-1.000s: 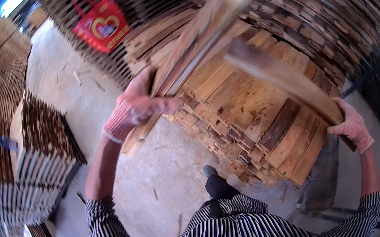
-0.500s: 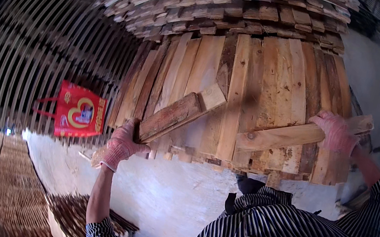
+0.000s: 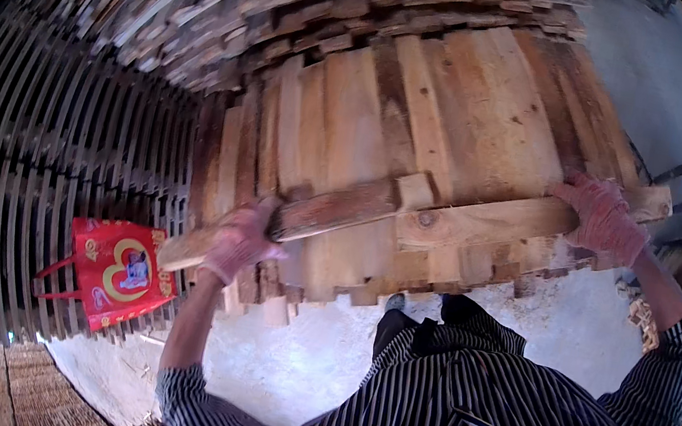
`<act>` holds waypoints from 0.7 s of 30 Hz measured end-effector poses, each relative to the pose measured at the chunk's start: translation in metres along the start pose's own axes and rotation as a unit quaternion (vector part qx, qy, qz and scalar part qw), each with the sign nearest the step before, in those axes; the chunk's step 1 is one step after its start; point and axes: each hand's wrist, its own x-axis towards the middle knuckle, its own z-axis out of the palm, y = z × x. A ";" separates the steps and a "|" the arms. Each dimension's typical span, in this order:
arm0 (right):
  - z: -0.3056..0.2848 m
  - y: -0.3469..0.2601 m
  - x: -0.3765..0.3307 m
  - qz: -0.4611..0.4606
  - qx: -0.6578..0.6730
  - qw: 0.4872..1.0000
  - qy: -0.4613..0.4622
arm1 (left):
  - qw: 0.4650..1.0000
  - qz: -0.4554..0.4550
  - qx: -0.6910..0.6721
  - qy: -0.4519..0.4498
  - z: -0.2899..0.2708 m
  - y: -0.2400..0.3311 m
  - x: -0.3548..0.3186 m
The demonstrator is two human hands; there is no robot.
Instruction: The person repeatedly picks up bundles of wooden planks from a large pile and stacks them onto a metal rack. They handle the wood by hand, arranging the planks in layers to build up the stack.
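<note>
Left plank [image 3: 304,216]: darker, weathered wood, tilted, lower end at the left, held near that end in a gloved grip.
Right plank [image 3: 483,223]: pale wood with a knot, nearly level, lying across the stacked boards [image 3: 429,119].

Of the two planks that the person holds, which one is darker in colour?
The plank in the left hand, the darker plank: brownish and weathered. The pale plank under the right hand is yellowish with a knot.
</note>
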 end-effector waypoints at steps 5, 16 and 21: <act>0.025 -0.047 0.016 0.075 -0.028 0.997 -0.014 | 0.999 0.001 0.048 0.003 0.024 -0.015 0.003; 0.075 -0.023 -0.012 0.058 -0.060 0.990 0.113 | 0.978 0.188 -0.027 0.083 0.036 -0.039 0.014; 0.087 -0.010 -0.013 0.112 -0.077 0.977 0.167 | 0.947 0.287 -0.142 0.022 0.022 -0.013 0.040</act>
